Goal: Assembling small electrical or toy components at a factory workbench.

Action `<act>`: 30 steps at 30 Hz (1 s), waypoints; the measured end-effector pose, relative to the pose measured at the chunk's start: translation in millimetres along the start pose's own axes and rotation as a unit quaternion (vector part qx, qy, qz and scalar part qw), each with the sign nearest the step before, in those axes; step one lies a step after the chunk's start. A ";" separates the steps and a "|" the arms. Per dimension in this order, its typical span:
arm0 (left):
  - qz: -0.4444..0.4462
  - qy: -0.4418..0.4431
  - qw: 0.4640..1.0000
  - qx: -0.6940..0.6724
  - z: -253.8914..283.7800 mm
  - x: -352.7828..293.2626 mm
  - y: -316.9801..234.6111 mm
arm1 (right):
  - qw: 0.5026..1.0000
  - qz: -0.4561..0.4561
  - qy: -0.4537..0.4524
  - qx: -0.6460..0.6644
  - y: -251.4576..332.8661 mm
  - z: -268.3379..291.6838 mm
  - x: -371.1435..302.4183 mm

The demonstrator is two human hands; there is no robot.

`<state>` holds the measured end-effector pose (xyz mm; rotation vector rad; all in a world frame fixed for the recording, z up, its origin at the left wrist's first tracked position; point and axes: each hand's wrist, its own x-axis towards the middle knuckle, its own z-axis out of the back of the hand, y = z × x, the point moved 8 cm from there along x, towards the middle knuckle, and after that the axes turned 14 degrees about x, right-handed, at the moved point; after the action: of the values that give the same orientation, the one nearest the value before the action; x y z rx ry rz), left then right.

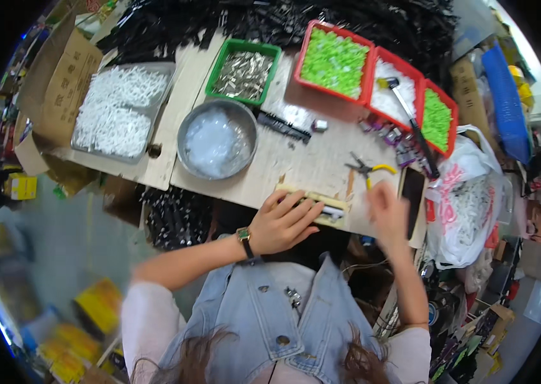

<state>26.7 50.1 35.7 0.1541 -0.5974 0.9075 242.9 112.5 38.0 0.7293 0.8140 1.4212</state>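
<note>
At the table's near edge, my left hand (pixel 286 219) is closed over a long cream-coloured block (pixel 334 206), its fingers bent across the top. A dark part and a pale strip show in the block, partly hidden under these fingers. My right hand (pixel 387 210) is raised just to the right of the block, smeared by motion, so its fingers cannot be read. Beyond it lie small pliers (pixel 365 169) with yellow handles, jaws pointing left. A black phone-like slab (pixel 413 195) rests to the right of that hand.
A grey metal bowl (pixel 187 147), a green tray (pixel 210 89) of metal pieces and a clear tray (pixel 157 121) of white pieces stand left. Red bins (pixel 368 80) hold green and white pieces; a hammer (pixel 411 118) leans across them. Black strips (pixel 347 19) pile up behind.
</note>
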 end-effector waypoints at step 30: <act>0.134 -0.089 0.975 -0.156 85.3 98.6 72.1 | 0.971 0.232 -0.058 0.005 96.2 76.4 70.6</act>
<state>-19.3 131.5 151.6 -0.1332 -0.9365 1.0537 252.8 189.2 156.8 1.0469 0.5795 1.7693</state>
